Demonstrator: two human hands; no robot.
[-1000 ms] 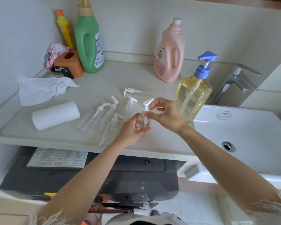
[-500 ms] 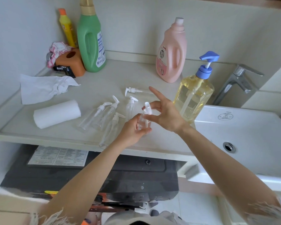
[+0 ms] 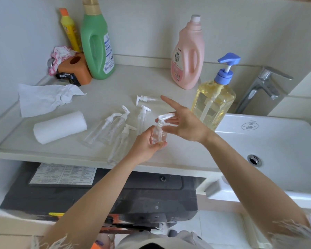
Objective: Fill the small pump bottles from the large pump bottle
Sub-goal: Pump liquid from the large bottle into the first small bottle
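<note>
Filling has not begun, by the look of it: the small bottle (image 3: 159, 134) gripped upright over the desk (image 3: 101, 87) edge by the left hand (image 3: 147, 145) looks empty with its white pump head on, and the right hand (image 3: 185, 125) holds nothing, fingers spread beside that pump head. Five more small pump bottles (image 3: 115, 128) lie clear and seemingly empty on the desk, and the large pump bottle (image 3: 214, 103) of yellow liquid stands untouched just beyond the right hand. Clear plastic makes faint residue impossible to rule out, and whether the right fingers touch the pump head is unclear.
</note>
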